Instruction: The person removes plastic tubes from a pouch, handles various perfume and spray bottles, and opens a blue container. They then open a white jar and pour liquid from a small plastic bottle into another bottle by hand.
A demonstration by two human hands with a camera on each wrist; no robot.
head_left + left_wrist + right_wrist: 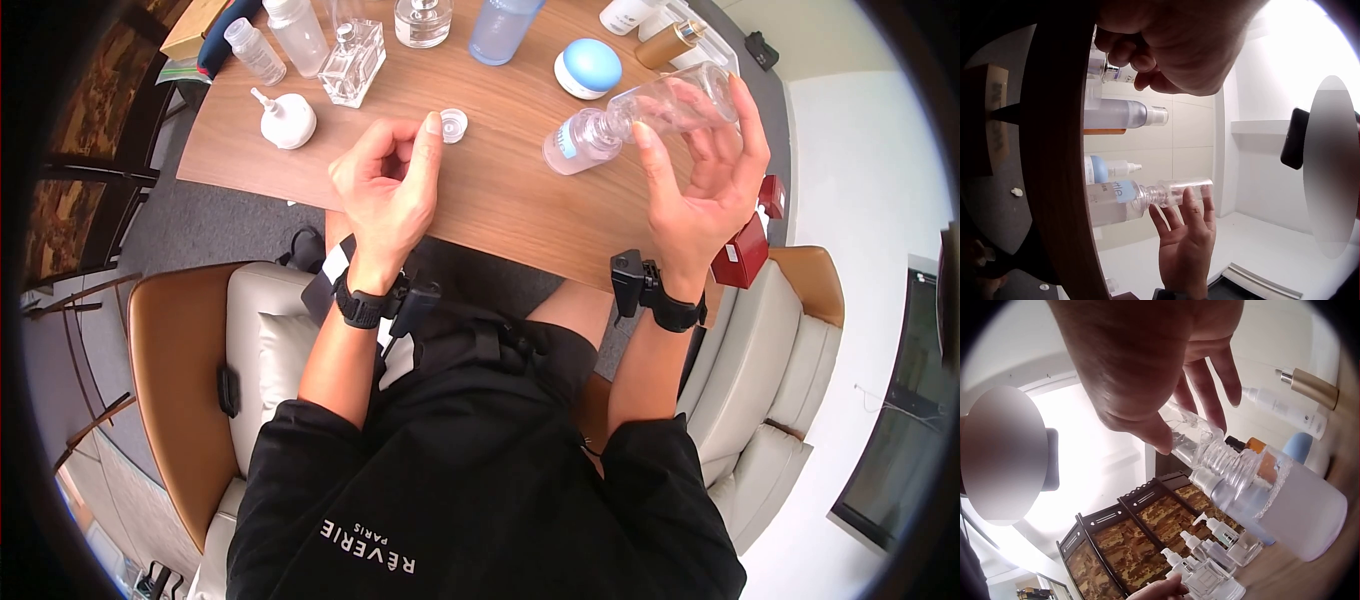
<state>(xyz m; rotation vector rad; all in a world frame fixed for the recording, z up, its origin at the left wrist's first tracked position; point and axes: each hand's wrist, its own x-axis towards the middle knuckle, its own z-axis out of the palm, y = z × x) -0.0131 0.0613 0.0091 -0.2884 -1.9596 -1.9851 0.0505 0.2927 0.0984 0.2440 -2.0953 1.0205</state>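
Observation:
My right hand [705,190] holds a clear, empty-looking bottle [690,98] between the thumb and fingers, tipped steeply over. Its neck meets the mouth of a second clear bottle [582,143], which stands on the table with pale pinkish liquid inside and a blue label. In the right wrist view the two necks [1213,456] are lined up mouth to mouth. My left hand [392,185] hovers over the table's near edge, fingers loosely curled, thumb extended, and nothing shows in it. Just beyond the thumb tip is a small clear cap [454,126].
On the wooden table [500,200] stand a white round pump bottle [288,122], a square glass bottle [352,64], a blue-lidded jar [588,68], a tall blue bottle [503,30] and a gold-brown bottle [668,45]. A red box [741,254] is right of the table.

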